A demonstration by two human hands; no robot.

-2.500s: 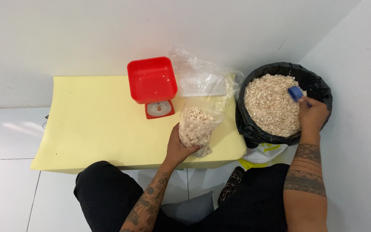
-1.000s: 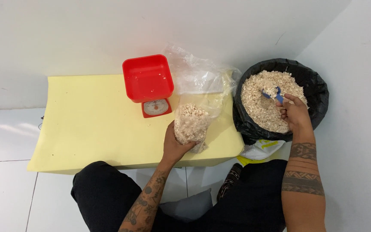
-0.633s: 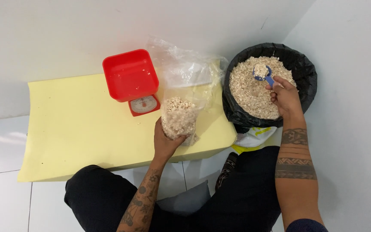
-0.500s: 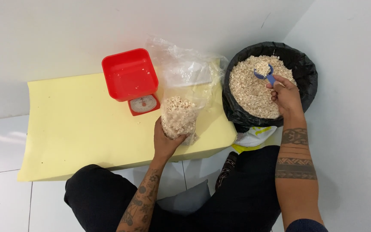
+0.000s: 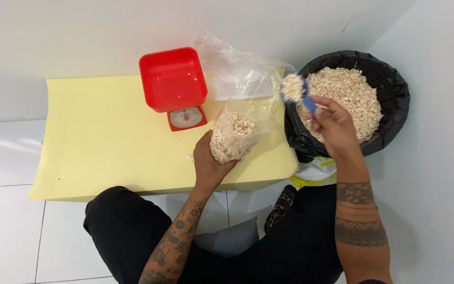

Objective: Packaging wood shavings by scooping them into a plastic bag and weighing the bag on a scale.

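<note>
Lifted clear of the black-lined tub of pale flakes [image 5: 374, 84], the right hand [image 5: 329, 123] is carrying a heaped small blue plastic scoop [image 5: 301, 92] clamped in its fingers toward nine o'clock — the filling step, I judge — while the left hand [image 5: 208, 160] is gripping the clear plastic bag of flakes [image 5: 235, 137], whose mouth needs holding open under a tipped scoop.

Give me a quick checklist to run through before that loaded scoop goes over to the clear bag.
1. Blue scoop loaded with pale flakes: ok.
2. Right hand grips the scoop handle: ok.
3. Left hand holds the clear bag upright on the yellow mat: ok.
4. Bag mouth open wide enough for the scoop: cannot tell.
5. Scoop above the bag mouth: not ok, it hangs to the right, by the black bin rim.
6. Red scale out of the path: ok.
</note>
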